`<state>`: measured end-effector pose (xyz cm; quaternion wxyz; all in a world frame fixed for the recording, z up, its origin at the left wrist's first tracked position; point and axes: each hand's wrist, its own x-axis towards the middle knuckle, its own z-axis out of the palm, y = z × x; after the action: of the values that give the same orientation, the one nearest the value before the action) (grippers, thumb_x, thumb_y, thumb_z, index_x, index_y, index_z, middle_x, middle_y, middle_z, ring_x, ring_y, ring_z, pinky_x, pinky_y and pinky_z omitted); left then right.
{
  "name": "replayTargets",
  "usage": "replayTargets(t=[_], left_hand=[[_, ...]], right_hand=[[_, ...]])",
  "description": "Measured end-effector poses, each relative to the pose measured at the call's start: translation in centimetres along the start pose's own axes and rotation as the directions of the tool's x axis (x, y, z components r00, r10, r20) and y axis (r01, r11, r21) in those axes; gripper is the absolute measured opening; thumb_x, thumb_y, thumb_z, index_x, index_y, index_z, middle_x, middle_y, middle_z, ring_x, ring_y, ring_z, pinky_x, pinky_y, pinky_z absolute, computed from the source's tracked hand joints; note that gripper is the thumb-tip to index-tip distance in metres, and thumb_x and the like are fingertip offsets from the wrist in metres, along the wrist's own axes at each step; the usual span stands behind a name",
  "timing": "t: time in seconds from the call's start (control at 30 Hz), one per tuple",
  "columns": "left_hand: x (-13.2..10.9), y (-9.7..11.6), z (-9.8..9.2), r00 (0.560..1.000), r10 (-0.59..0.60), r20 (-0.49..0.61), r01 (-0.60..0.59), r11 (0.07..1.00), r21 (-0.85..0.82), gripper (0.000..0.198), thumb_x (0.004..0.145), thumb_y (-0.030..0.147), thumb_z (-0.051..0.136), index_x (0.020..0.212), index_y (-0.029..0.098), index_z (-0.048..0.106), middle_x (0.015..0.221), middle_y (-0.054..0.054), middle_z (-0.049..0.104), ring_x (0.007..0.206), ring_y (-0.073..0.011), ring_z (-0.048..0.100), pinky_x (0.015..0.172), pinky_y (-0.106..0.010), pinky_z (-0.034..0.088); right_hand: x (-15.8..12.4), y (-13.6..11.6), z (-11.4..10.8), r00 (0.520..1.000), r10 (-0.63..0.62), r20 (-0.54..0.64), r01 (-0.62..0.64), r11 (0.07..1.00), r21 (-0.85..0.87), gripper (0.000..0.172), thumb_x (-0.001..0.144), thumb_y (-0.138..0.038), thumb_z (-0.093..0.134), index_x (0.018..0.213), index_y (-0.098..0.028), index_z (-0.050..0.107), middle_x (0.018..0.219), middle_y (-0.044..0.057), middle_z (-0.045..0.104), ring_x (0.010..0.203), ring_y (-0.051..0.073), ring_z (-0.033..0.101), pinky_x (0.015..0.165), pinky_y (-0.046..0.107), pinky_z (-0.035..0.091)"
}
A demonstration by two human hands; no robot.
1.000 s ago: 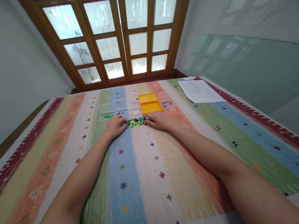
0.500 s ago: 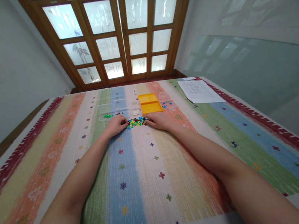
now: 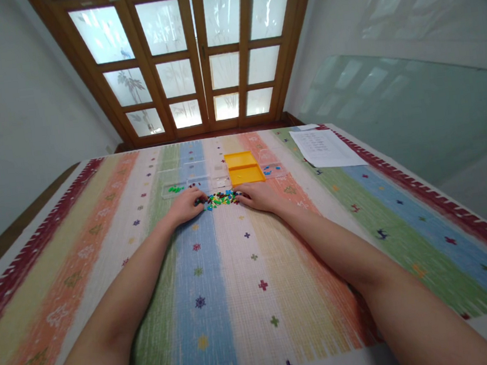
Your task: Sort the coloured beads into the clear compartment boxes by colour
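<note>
A small heap of tiny coloured pieces (image 3: 221,198) lies on the striped cloth (image 3: 237,278), far out in front of me. My left hand (image 3: 186,206) rests palm down on the cloth at the heap's left edge. Its fingers are loosely curved and the tips touch the pieces. My right hand (image 3: 260,196) lies the same way at the heap's right edge, fingers stretched toward the pieces. Neither hand holds anything that I can see. Both forearms reach straight out across the cloth.
Just behind the heap stands a yellow tray (image 3: 244,167). Clear shallow trays sit beside it: one with green pieces (image 3: 173,189), one in the middle (image 3: 221,180), one with blue pieces (image 3: 274,171). A printed sheet (image 3: 323,148) lies far right. Wooden glazed doors (image 3: 198,52) stand behind.
Both hands have closed in a little on the heap, which looks slightly narrower. The arms and trays have hardly moved.
</note>
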<state>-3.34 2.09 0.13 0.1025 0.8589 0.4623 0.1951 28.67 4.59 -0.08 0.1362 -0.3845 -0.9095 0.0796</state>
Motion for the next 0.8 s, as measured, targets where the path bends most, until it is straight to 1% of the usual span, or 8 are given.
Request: replayTargets(t=[0.13, 0.4, 0.63, 0.8], left_hand=[[-0.14, -0.03, -0.28, 1.000, -0.016, 0.005, 0.016, 0.999, 0.033, 0.027, 0.081, 0.018, 0.058, 0.100, 0.022, 0.076, 0.101, -0.007, 0.069, 0.092, -0.0234, 0.064, 0.083, -0.036, 0.052], [-0.16, 0.10, -0.55, 0.998, -0.055, 0.002, 0.055, 0.996, 0.072, 0.021, 0.087, 0.022, 0.056, 0.095, 0.021, 0.075, 0.097, -0.007, 0.068, 0.087, -0.0228, 0.063, 0.079, -0.035, 0.050], [-0.12, 0.46, -0.43, 0.997, -0.074, 0.012, 0.072, 0.990, 0.123, 0.016, 0.087, 0.023, 0.059, 0.092, 0.022, 0.074, 0.096, -0.007, 0.067, 0.092, -0.0244, 0.063, 0.082, -0.035, 0.048], [-0.09, 0.53, -0.31, 0.997, -0.069, -0.032, 0.072, 0.991, 0.113, 0.016, 0.090, 0.024, 0.057, 0.091, 0.021, 0.072, 0.098, -0.007, 0.068, 0.092, -0.0240, 0.063, 0.081, -0.035, 0.048]], right_hand=[[-0.01, 0.02, -0.01, 1.000, -0.002, 0.005, 0.002, 1.000, 0.001, 0.033, 0.108, -0.040, 0.054, 0.135, -0.025, 0.067, 0.125, 0.008, 0.075, 0.111, 0.025, 0.068, 0.089, 0.032, 0.047], [-0.04, 0.03, 0.00, 1.000, -0.008, -0.006, 0.008, 1.000, 0.009, 0.032, 0.108, -0.038, 0.054, 0.133, -0.024, 0.067, 0.123, 0.008, 0.075, 0.109, 0.025, 0.069, 0.087, 0.031, 0.046], [0.04, 0.13, 0.11, 1.000, 0.000, 0.000, 0.000, 1.000, 0.006, 0.032, 0.108, -0.039, 0.054, 0.134, -0.025, 0.068, 0.122, 0.008, 0.075, 0.108, 0.025, 0.069, 0.087, 0.031, 0.047], [0.02, 0.27, 0.26, 1.000, -0.012, -0.016, 0.012, 1.000, 0.010, 0.032, 0.108, -0.039, 0.054, 0.133, -0.025, 0.068, 0.122, 0.008, 0.076, 0.107, 0.025, 0.070, 0.086, 0.032, 0.047]])
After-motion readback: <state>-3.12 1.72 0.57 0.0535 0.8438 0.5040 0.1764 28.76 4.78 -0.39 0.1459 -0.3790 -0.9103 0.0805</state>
